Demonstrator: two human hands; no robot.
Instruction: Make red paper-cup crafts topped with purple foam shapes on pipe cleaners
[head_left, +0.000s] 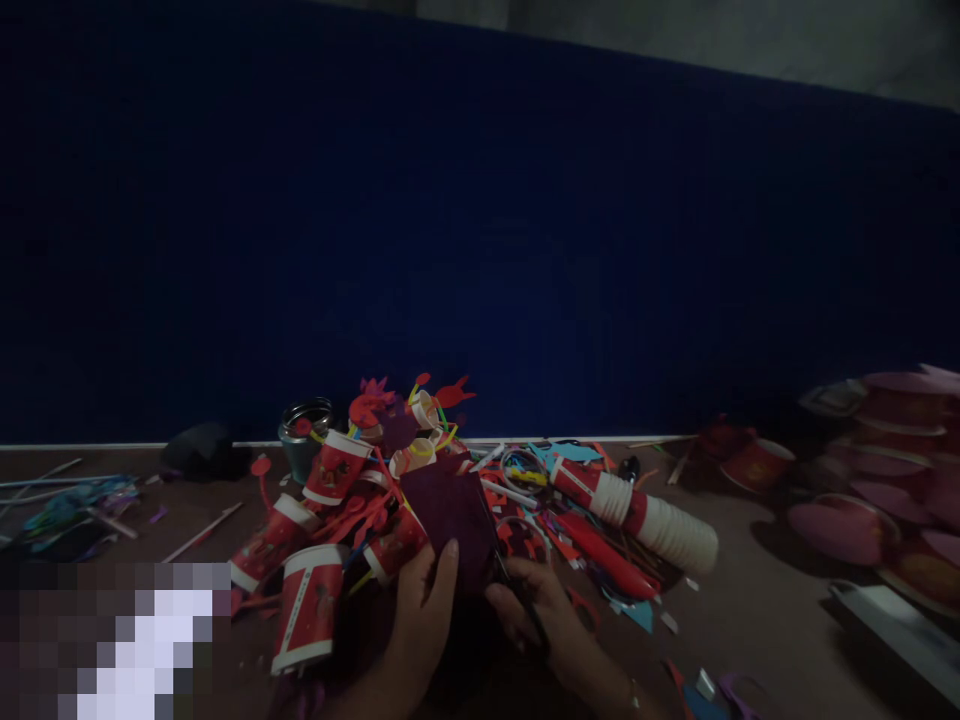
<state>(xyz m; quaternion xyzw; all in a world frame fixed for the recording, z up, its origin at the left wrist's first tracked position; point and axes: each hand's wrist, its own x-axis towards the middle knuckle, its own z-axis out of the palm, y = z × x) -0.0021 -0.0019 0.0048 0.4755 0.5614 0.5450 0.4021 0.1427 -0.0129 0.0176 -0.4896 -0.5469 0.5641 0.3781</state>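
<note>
Purple sheet (pixel 454 510) is pinched in the left hand (pixel 429 590); the right hand (pixel 536 605) grips dark scissors (pixel 525 598), both near the surface's (pixel 720 640) front edge, cups (pixel 313 605) crowding leftward.

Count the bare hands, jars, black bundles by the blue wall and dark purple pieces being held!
Bare hands, left hand and right hand: 2
Jar: 1
Black bundle: 1
Dark purple piece: 1
Total: 5

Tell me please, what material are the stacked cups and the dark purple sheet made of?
Stacked cups: probably smooth paper, judging by their pale rolled rims and printed red walls.
Dark purple sheet: matte, perhaps craft paper or thin felt; it shows no shine, but dim light leaves this open.
</note>
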